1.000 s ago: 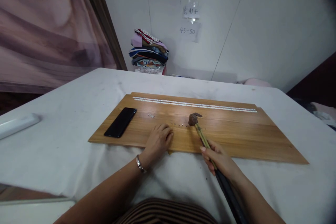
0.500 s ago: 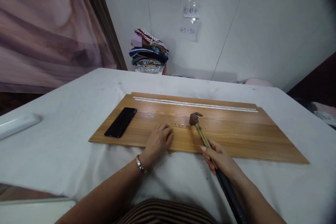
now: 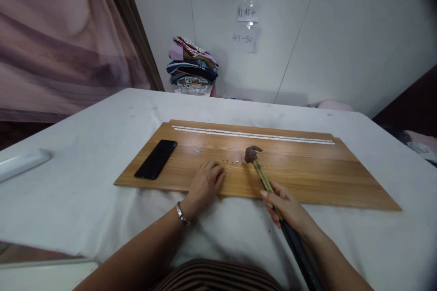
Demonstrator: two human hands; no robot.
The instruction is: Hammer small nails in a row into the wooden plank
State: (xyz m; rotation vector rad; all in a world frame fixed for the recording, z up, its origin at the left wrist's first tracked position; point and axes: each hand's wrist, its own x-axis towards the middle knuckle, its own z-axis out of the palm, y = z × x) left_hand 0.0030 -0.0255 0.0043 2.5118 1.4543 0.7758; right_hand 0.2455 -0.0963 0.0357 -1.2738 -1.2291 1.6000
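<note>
My right hand is closed around a claw hammer with a rusty head and a long yellow-and-black handle. The hammer head is over the row of nail heads on a wooden board; whether it touches them I cannot tell. Just left of that row of small nails, my left hand rests palm down on the board, fingers curled under. Anything inside those fingers is hidden. A little pile of loose nails lies on the board beyond my left hand.
A black phone lies at the board's left end. Two white measuring strips run along its far edge. The board lies on a white-covered table. Folded clothes are stacked by the wall, and a white object is at far left.
Both hands and the hammer keep almost the same place over the board. The whole view has shifted very slightly.
</note>
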